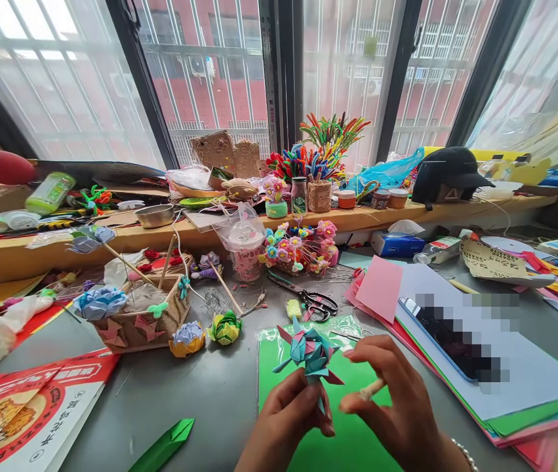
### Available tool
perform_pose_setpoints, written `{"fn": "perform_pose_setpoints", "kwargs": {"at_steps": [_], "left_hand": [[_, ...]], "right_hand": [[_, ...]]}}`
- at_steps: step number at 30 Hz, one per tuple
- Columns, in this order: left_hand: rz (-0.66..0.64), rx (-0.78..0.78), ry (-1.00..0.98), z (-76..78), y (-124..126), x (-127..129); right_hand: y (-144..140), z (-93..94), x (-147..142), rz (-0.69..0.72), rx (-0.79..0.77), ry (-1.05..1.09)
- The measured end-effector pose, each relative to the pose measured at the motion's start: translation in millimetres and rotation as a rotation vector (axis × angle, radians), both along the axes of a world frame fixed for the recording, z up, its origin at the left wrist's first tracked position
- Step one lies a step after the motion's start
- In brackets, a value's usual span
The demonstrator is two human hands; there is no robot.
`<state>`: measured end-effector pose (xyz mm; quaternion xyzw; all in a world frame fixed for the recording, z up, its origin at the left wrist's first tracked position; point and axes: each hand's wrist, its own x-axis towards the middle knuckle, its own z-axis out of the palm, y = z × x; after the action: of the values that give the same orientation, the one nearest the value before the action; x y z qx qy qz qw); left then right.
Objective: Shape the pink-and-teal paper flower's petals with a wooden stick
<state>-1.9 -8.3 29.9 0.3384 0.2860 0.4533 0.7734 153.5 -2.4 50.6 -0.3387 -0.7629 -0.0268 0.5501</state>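
Observation:
My left hand (298, 406) pinches a folded-paper flower (311, 351), blue with pink pointed petals, by its underside. To the right is my right hand (397, 393), its thumb and forefinger apart and a short pale stick (373, 389) showing between them; the stick's other end is hidden by the hand. Below both hands lies a green sheet (352, 432) in a clear plastic sleeve. Black-handled scissors (315, 303) rest just beyond the flower. A folded green paper strip (168, 446) lies left of my left hand.
On the left stand a cardboard basket (160, 324) with paper flowers and a red-and-white paper bag (42, 406). A phone (448, 337) rests on stacked coloured paper (519, 393) at right. Behind are a lidded pink cup (245, 246), crochet flowers (303, 249) and a crowded wooden ledge (200, 229).

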Motion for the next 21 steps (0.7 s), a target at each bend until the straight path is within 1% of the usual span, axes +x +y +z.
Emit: {"fn": "perform_pose_setpoints", "kwargs": {"at_steps": [2,4,7,10,15,18,21], "left_hand": [[0.001,-0.009,0.012,-0.8,0,0],[-0.005,-0.035,0.03,-1.6,-1,0],[-0.028,-0.038,0.061,-2.6,-2,1],[-0.032,0.024,0.082,-2.2,-3,3],[0.015,0.059,0.11,-1.6,-3,5],[0.012,0.049,0.083,-3.9,-3,5],[0.004,0.041,0.056,-5.6,-2,5]], "right_hand": [[0,0.3,2,-0.006,0.009,-0.002],[0,-0.9,1,0.045,0.037,-0.034],[1,-4.1,-1,0.073,0.056,-0.042],[1,-6.5,-4,0.085,-0.001,-0.008],[1,-8.2,-4,0.079,-0.11,0.06],[1,-9.1,-5,0.097,-0.138,0.052],[1,-10.2,-5,0.094,-0.131,0.04]]}}
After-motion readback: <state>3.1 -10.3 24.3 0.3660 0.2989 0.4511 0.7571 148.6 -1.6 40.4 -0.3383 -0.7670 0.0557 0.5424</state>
